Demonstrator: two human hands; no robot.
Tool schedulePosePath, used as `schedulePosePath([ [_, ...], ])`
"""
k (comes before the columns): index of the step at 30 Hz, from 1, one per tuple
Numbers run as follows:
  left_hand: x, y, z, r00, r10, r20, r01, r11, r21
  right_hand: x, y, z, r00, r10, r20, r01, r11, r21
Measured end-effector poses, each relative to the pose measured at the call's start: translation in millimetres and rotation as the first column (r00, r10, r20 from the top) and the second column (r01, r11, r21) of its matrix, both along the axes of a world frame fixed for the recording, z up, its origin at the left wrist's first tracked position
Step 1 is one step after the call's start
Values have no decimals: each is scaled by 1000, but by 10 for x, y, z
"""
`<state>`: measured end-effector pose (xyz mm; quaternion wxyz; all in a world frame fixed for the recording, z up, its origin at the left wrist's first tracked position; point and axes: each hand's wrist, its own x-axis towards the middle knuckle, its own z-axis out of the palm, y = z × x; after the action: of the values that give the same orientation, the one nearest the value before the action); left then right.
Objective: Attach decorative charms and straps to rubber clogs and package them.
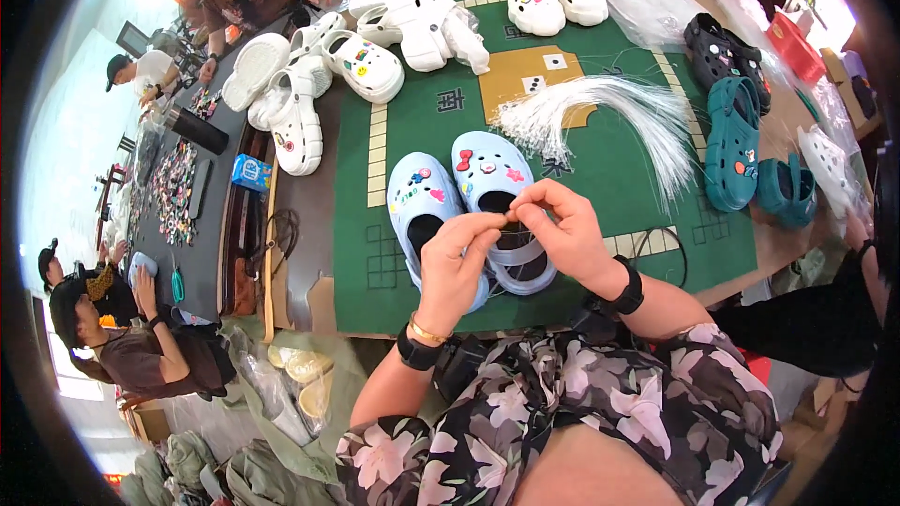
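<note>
Tabletop (309, 225): a brown wooden top with a green felt game mat (619, 169) laid over it, stretching away from both hands; its near edge runs just below the wrists.
White clogs (366, 47): a loose heap of white foam clogs with coloured charms, far ahead and to the left of the hands, well apart from them.
Teal clogs (736, 141): dark teal foam clogs lying to the right of the hands, with black ones beyond.
Pale blue clogs (450, 192): a pair of light blue foam clogs with small charms on the toes, side by side directly under and just ahead of the hands; heel straps point toward the person.
Clear plastic strands (600, 108): a fanned bundle of thin white-clear plastic ties, just ahead and to the right of the hands.
Left hand (455, 258): fingers bent, thumb and forefinger pinched shut on something too thin to make out, probably one strand.
Right hand (562, 230): fingertips pinched against those of the left hand, over the right-hand clog's opening.
Doing it well: judged from the pinch, keep the grip close to the strand's tip and the wrists low over the clog.
Open room: bare mat lies to the right of the hands and near the tabletop's edge; the left side is tighter.
</note>
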<state>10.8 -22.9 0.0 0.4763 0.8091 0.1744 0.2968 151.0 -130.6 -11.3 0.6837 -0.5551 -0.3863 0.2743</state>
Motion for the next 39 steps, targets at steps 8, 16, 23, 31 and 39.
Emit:
schedulePosePath([
  [8, -119, 54, -94, 997, 24, 76, 4, 937, -349, -104, 15, 21, 902, -45, 429, 45, 999, 11],
  [16, -152, 57, -108, 987, 52, 154, 44, 827, -561, -117, 35, 41, 846, -92, 525, 102, 995, 10],
  [23, -139, 74, -91, 985, 120, 124, -47, 877, -479, -90, 56, -3, 776, -122, 619, 118, 992, 48],
  [31, -150, 98, -178, 984, 107, 140, -34, 897, -441, -97, 74, -6, 772, -117, 624, 120, 992, 38],
  [39, -144, 93, -177, 983, 111, 146, -27, 876, -481, -80, 78, -41, 749, -133, 649, 120, 991, 64],
])
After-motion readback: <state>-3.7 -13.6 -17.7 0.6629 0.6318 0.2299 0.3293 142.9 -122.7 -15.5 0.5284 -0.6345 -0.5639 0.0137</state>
